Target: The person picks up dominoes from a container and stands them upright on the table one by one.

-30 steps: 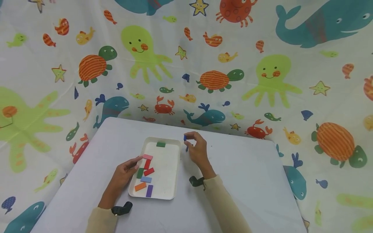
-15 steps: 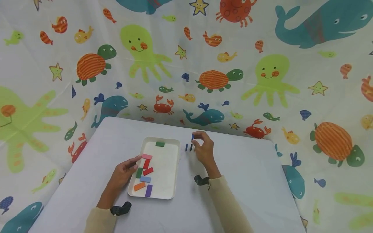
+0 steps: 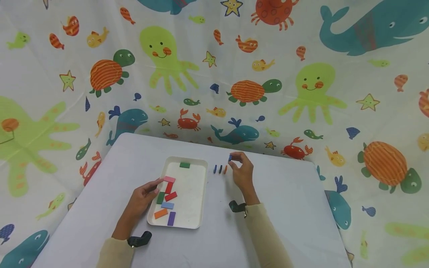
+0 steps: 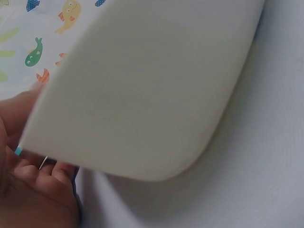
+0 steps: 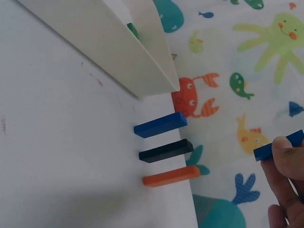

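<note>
My right hand (image 3: 244,173) pinches a small blue domino block (image 5: 264,152) between thumb and fingers, raised above the table. Left of it, three thin domino blocks stand on end in a row: a blue one (image 5: 160,125), a near-black one (image 5: 166,151) and an orange one (image 5: 171,176), with small gaps between them. A shallow white tray (image 3: 189,193) lies left of the row. My left hand (image 3: 142,197) grips the tray's left rim; the left wrist view shows its fingers curled at the edge.
Flat in the tray lie several blocks, among them a green one (image 3: 184,165) at the far end, a pink one (image 3: 169,179) and a purple one (image 3: 171,218). A sea-animal printed curtain (image 3: 207,74) hangs behind the white table (image 3: 295,208).
My right hand has moved to the right with the blue block, and the standing dark and orange blocks have come into view. The left hand stays at the tray.
</note>
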`<state>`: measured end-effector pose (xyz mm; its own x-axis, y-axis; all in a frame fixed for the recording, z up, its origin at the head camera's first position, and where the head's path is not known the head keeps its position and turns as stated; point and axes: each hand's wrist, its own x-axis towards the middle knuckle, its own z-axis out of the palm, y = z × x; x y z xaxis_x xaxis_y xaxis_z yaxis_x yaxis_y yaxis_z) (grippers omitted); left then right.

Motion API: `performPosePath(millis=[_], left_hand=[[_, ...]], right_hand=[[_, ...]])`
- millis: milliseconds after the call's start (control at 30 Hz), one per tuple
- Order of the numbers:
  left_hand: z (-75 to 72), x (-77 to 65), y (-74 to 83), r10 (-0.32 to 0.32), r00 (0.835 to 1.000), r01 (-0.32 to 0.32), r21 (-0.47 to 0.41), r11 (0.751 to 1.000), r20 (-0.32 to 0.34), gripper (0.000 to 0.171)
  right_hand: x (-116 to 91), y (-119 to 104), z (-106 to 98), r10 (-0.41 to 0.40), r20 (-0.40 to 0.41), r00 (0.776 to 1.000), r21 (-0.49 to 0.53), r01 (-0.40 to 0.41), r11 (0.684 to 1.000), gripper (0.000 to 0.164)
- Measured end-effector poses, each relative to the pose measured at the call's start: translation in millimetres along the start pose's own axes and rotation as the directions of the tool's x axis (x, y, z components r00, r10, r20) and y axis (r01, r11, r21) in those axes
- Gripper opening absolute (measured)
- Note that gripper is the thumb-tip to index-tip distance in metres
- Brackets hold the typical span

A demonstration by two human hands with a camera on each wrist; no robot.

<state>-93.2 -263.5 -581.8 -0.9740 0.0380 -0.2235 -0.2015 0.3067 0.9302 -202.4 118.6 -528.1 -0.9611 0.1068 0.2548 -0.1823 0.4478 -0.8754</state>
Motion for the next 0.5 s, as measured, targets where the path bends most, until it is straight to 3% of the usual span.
performPosePath(millis=[500], left_hand=[[0.4, -1.8, 4.8, -0.022, 1.000, 0.022, -0.004, 1.000, -0.001, 0.051]], right_hand=[[-7, 22, 1, 0.106, -0.010, 0.994, -0.042, -0.107, 0.993, 0.031]])
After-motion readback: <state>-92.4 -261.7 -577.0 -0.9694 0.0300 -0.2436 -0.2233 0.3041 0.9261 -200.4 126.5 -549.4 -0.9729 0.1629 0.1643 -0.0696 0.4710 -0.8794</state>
